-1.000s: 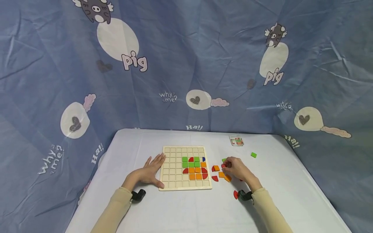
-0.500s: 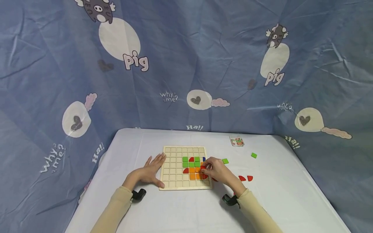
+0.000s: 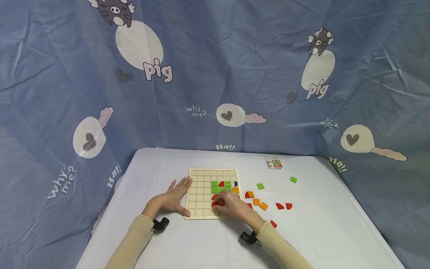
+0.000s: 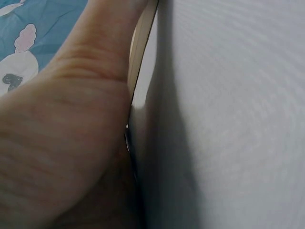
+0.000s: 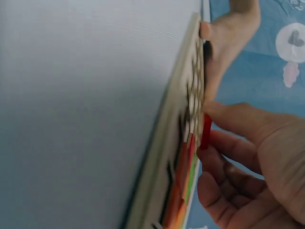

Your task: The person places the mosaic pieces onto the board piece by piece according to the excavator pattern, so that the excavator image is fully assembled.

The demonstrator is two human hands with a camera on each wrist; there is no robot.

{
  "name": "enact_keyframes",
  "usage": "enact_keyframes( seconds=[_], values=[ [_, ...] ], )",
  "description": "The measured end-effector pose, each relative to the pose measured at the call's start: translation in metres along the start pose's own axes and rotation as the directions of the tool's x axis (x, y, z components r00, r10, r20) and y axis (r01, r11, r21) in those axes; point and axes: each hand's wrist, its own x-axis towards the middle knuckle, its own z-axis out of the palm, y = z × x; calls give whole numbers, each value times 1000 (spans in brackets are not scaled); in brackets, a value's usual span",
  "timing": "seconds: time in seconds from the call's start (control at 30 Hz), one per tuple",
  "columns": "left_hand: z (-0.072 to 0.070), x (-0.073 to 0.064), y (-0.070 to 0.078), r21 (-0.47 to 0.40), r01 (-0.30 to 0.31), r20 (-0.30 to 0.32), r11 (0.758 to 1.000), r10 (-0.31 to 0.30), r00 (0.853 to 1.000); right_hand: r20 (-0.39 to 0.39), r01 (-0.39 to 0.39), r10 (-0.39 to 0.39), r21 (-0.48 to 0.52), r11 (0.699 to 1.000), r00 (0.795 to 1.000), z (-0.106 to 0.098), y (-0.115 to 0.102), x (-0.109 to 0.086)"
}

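In the head view my left hand [image 3: 171,200] lies with spread fingers along the left edge of a wooden grid board [image 3: 199,184], fingertips and thumb on its rim. My right hand [image 3: 232,204] is over the lower middle of the board and covers some of its squares. Between its thumb and fingers it pinches a red tile [image 5: 206,131], seen nearly edge-on in the right wrist view, just above the grid. Green tiles [image 3: 214,184], a red quarter-circle tile [image 3: 221,184], an orange tile [image 3: 235,190] and a small blue piece [image 3: 236,184] sit in squares on the right half.
Right of the board lie loose orange tiles [image 3: 256,202], red quarter-circle tiles [image 3: 280,206] and green tiles [image 3: 260,186] on the white table [image 3: 319,213]. A picture card [image 3: 274,163] lies toward the back. A blue printed curtain [image 3: 201,82] hangs behind.
My right hand has gone left from the loose tiles to the lower middle of the board, carrying a red tile. My left hand has stayed at the board's left edge.
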Motion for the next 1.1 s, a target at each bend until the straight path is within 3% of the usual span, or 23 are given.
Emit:
enact_keyframes(
  seconds=[0.3, 0.53, 1.1],
  values=[
    [0, 0, 0, -5, -7, -4, 1000, 7, 1000, -11, -6, 5, -11, 1000, 1000, 7, 6, 2],
    [0, -1, 2, -2, -7, -11, 1000, 7, 1000, 20, -34, 33, 57, 998, 999, 5, 9, 6],
    [-1, -1, 3, -3, -1, -5, 1000, 1, 1000, 40, -21, 19, 33, 999, 999, 3, 8, 7]
  ],
)
